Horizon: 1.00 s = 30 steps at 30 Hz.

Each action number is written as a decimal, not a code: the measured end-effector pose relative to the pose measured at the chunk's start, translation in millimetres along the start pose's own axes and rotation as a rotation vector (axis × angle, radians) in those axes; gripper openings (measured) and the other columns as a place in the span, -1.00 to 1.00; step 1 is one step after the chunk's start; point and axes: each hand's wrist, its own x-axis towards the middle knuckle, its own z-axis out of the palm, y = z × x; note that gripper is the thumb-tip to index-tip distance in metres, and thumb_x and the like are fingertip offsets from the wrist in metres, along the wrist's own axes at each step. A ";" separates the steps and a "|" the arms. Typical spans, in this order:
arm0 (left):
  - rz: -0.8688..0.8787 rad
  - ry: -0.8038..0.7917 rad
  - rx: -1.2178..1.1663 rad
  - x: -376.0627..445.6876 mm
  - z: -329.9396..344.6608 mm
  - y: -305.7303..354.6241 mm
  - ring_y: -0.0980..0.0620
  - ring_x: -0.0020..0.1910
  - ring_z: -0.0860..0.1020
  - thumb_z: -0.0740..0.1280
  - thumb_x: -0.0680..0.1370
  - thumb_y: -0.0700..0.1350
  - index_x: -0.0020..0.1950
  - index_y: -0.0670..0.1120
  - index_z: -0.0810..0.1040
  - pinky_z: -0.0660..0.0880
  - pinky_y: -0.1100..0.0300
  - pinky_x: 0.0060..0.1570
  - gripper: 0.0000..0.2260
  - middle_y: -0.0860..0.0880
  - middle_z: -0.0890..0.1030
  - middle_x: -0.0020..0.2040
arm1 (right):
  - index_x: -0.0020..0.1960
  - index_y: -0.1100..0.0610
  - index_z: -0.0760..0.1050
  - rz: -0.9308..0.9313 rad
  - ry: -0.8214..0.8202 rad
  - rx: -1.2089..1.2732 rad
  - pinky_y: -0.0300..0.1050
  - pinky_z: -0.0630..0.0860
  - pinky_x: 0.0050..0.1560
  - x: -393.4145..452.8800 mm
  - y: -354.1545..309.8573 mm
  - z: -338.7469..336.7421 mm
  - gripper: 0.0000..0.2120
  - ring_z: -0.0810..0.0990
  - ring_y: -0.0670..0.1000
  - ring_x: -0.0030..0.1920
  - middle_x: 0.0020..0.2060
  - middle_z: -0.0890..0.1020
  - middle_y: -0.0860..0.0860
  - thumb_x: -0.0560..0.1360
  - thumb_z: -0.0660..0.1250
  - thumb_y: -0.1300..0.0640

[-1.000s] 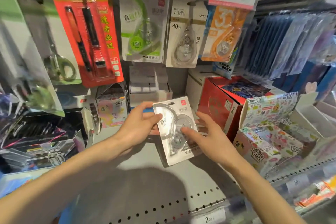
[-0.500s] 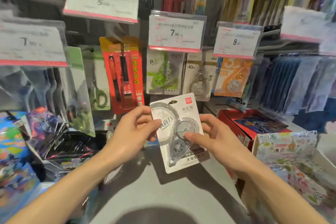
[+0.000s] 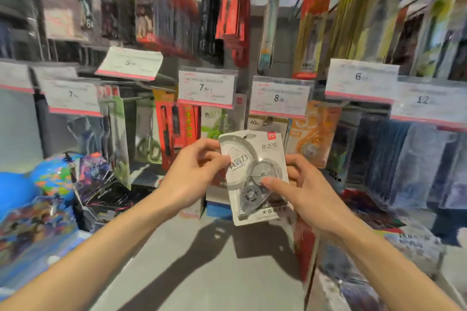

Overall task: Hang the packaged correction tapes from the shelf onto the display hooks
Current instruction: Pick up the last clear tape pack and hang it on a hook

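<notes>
Both hands are on the correction tape pack (image 3: 254, 174), held upright in front of the hanging packs, just under the 7.90 price tag (image 3: 206, 89). Left hand (image 3: 188, 177) has its fingers curled round the pack's left edge, thumb in front. Right hand (image 3: 300, 190) pinches the right side, thumb pressed on the clear blister.

We have a single view, from a camera worn on the head, facing forward and slightly down into a shop display. It sits close: both forearms enter from the bottom corners, at about 7 and 5 o'clock, and meet near centre. The grey shelf (image 3: 202, 272) runs away from us at 6 o'clock, price tags (image 3: 207, 88) cross the middle, and hanging packs blur toward 12 o'clock.
</notes>
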 end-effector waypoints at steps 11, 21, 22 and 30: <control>0.037 0.203 -0.211 24.1 -27.8 25.9 0.04 -0.39 0.63 0.31 0.68 -0.10 0.05 -0.08 0.56 0.54 0.19 -0.41 -0.92 -0.03 0.72 -0.23 | 0.25 -0.13 0.43 -0.065 0.068 -0.066 -0.15 0.62 0.08 0.9 6.6 -8.9 -0.64 0.72 -0.19 0.08 0.07 0.72 -0.29 0.53 0.49 0.03; 0.274 0.196 -0.235 21.8 -46.6 41.2 0.08 -0.42 0.58 0.27 0.70 -0.07 -0.08 -0.07 0.61 0.47 0.30 -0.46 -0.79 -0.01 0.67 -0.30 | 0.21 -0.13 0.45 -0.176 0.131 -0.063 -0.29 0.63 -0.03 28.4 3.8 43.4 -0.68 0.71 -0.21 0.07 0.07 0.72 -0.24 0.54 0.48 0.06; 0.293 0.192 -0.229 22.4 -48.1 43.8 0.07 -0.42 0.58 0.26 0.70 -0.08 -0.08 -0.06 0.61 0.47 0.29 -0.45 -0.79 -0.01 0.66 -0.30 | 0.20 -0.13 0.45 -0.185 0.141 -0.063 -0.26 0.64 0.00 32.4 2.4 47.1 -0.69 0.71 -0.20 0.08 0.08 0.72 -0.21 0.54 0.49 0.06; 0.348 0.188 -0.215 26.1 -53.3 56.2 0.07 -0.45 0.55 0.21 0.72 -0.13 -0.04 -0.14 0.58 0.47 0.28 -0.45 -0.79 -0.02 0.64 -0.33 | 0.13 -0.18 0.43 -0.205 0.214 -0.064 -0.20 0.54 0.11 57.3 -15.7 59.2 -0.71 0.64 -0.30 0.09 0.12 0.67 -0.21 0.50 0.48 -0.11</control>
